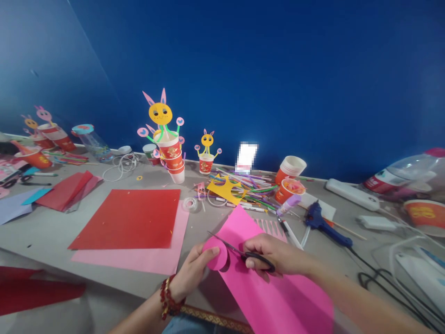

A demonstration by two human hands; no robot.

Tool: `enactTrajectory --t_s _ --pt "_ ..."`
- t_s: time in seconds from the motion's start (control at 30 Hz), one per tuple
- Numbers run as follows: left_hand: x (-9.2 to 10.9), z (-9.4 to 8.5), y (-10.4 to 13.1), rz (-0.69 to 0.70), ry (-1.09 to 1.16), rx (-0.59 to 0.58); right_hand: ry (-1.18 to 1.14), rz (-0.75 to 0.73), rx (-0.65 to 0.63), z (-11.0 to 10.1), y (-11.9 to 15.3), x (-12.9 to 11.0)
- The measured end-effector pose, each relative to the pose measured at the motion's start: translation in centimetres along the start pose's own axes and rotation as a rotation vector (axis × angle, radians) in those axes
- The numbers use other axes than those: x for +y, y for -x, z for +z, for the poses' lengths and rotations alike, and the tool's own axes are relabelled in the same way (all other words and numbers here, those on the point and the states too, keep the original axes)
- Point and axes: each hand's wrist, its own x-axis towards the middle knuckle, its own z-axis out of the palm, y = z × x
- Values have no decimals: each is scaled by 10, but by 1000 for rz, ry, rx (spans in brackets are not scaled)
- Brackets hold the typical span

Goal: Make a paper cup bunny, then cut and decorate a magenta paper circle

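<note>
Between thumb and fingers my left hand (195, 269) pinches a round piece of bright pink paper (214, 260). My right hand (269, 254) is closed around the black handles of a pair of scissors (255, 259), whose blades point left across the round piece. Beneath the right hand lies a large pink sheet (278, 297), which spreads over the table's front edge. Whether the round piece is fully separate from the sheet is hidden by the scissors and fingers.
Red paper (128, 218) lies on a pale pink sheet (174, 260) to the left. Ahead are cut yellow paper (227, 188), pipe cleaners, a tape roll (189, 204) and decorated paper cups (172, 157). A blue glue gun (327, 225) with its black cord lies at the right.
</note>
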Motion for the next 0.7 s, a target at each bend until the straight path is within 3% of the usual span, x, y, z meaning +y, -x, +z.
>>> enactTrajectory --t_s 0.17,0.43,0.7 --pt "2 1 0 -12 52 -28 18 -10 20 -2 -2 3" --pt "12 2 1 12 57 88 13 0 94 2 -5 3" --pt "40 7 -9 160 139 183 82 -52 472 32 -8 -17"
